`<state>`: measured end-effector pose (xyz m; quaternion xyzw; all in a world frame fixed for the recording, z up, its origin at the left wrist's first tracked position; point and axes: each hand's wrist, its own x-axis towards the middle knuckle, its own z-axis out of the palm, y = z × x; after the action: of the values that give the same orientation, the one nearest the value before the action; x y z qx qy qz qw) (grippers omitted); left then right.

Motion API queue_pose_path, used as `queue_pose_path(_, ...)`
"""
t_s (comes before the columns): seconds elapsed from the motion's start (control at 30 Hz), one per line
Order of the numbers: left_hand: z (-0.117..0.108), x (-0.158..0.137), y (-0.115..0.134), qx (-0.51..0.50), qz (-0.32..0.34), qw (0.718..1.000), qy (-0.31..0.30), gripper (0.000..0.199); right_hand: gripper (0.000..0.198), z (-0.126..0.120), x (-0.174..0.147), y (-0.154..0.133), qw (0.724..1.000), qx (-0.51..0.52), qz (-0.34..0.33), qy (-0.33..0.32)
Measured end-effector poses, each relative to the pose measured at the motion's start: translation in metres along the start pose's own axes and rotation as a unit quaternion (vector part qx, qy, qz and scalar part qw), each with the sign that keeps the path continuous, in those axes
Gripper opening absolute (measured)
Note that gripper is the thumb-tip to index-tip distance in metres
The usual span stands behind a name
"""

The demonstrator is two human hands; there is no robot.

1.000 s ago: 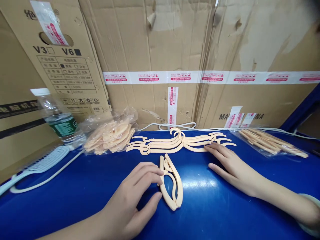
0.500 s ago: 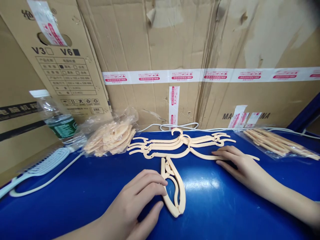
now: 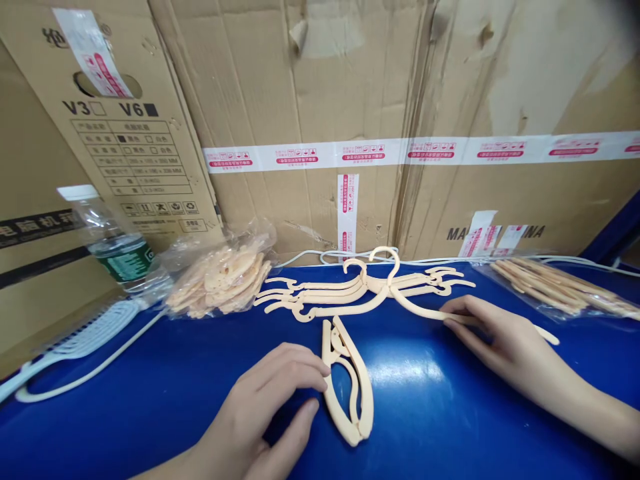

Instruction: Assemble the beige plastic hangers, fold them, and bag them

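My right hand pinches one arm of an unfolded, cream-coloured plastic folding hanger between thumb and fingers. That hanger's hook points up, and its other arm lies along the front of several unfolded hangers laid together. Closer to me, a folded hanger rests on the blue table with its two arms side by side. My left hand is at its left edge, fingertips at the rim and thumb apart; the hand is open. Whether the fingertips press on it I cannot tell.
A clear bag of folded hangers lies at left, another bag of hangers at right. Further left are a water bottle and a pale blue hairbrush. Cardboard boxes and a white cable line the back.
My right hand has shifted right, drawing the held hanger with it; its hook now stands higher and further right. My left hand has moved slightly left beside the folded hanger.
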<state>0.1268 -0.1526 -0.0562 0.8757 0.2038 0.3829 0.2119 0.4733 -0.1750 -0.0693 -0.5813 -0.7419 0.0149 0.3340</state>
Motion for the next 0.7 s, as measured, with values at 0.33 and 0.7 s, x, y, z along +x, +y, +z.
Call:
queue_pose_path(0.33,-0.002,0.006,-0.016,-0.118,-0.31,0.943,0.025,0.027,0.019,-0.008,-0.004,-0.007,0.992,-0.025,-0.002,0.126)
queue_pose_path(0.7,0.004,0.002,-0.018,-0.186,-0.356,0.914,0.059,0.07,0.01,-0.008,-0.008,-0.019,0.983,-0.074,-0.122,0.116)
